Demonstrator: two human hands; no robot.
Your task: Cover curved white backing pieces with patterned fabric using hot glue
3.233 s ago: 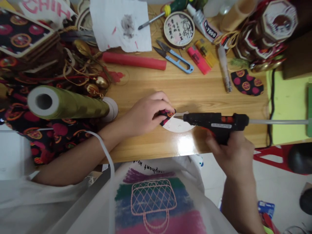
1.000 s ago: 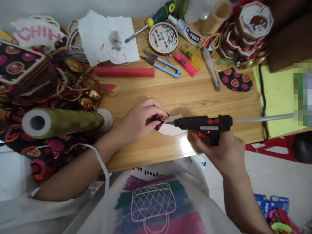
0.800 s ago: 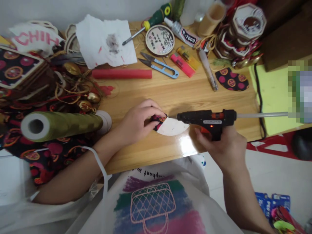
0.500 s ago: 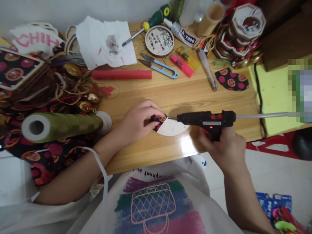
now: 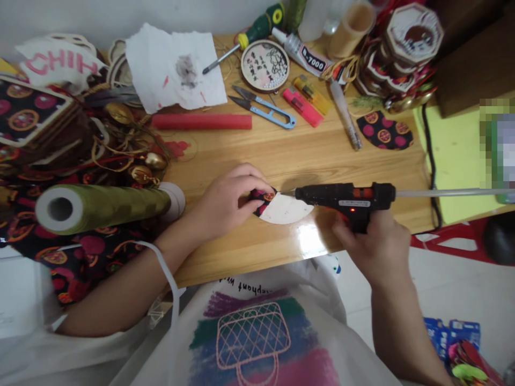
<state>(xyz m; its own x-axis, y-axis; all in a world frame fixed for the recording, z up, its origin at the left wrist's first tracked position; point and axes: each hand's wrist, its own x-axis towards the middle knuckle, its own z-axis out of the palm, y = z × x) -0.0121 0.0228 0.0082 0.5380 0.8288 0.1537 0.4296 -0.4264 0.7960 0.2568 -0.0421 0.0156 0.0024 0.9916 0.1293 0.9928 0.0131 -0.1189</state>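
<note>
My right hand [image 5: 376,241] is closed round the grip of a black hot glue gun [image 5: 333,194]. A small light glows on the gun, and a long glue stick [image 5: 450,192] sticks out of its back. Its nozzle points left at the top edge of a white fan-shaped piece [image 5: 285,208] lying on the table. My left hand [image 5: 237,198] pinches dark patterned fabric [image 5: 264,201] folded over the left end of that piece. Whether the nozzle touches the piece, I cannot tell.
Behind my hands lie blue thread snips [image 5: 267,110], a red stick [image 5: 201,121], two lighters [image 5: 303,107] and a B-7000 glue tube [image 5: 301,53]. A green ribbon roll [image 5: 104,209] stands by my left forearm. A second fabric piece [image 5: 385,130] lies at the right, near a black cord [image 5: 428,155].
The glue gun and my right hand have shifted slightly right, with the nozzle moving along the top edge of the white piece. My left hand keeps its pinch.
</note>
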